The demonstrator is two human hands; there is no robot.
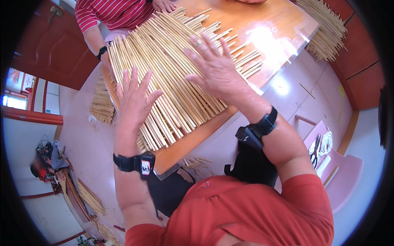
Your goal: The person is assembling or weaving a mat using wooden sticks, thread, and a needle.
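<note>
Both hands, left hand (133, 98) and right hand (213, 67), lie open and flat (fingers spread) on the sticks (172, 74), probably levelling them; next needs even pressure.

Both forearms are extended forward from the lower edge of the view, above the layer of pale sticks (172, 69). The left hand (133, 100) is held flat, palm down, fingers spread and straight, pressed on the near-left part of the sticks. The right hand (213, 67) is likewise laid open, fingers splayed, on their middle. A black band is worn on each wrist.
</note>
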